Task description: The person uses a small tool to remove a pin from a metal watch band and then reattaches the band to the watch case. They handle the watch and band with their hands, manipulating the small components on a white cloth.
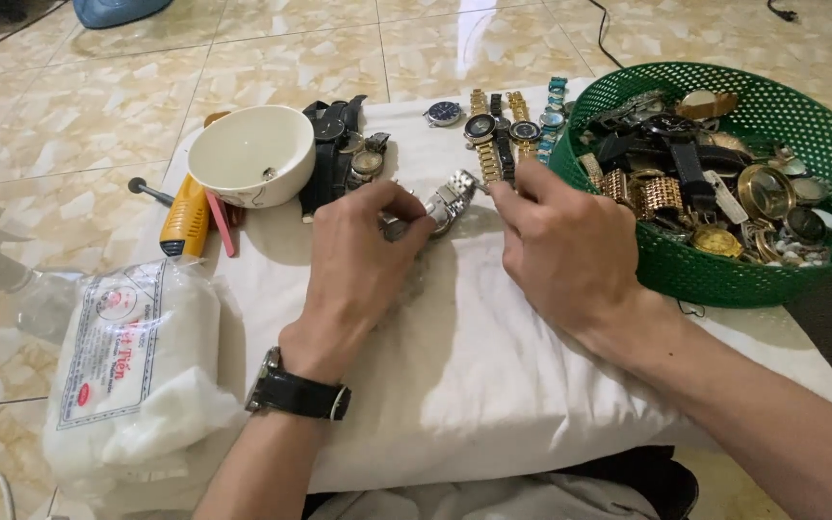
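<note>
My left hand (pixel 363 255) pinches a silver metal-band wristwatch (pixel 447 199) over a white cloth-covered pad (pixel 493 366). My right hand (pixel 560 246) rests on the pad just right of the watch, its fingers closed at the watch's band end; whether it grips the band is hidden. A black-strapped watch sits on my left wrist (pixel 299 392). Behind the hands lies a row of several watches (pixel 512 130) with gold and dark bands.
A green mesh basket (pixel 724 274) full of watches stands at the right. A white bowl (pixel 250 154) sits at the back left beside dark watches (pixel 339 144). A yellow-handled tool (pixel 183 220), a pink tool (pixel 221 221) and a cotton bag (pixel 132 376) lie left.
</note>
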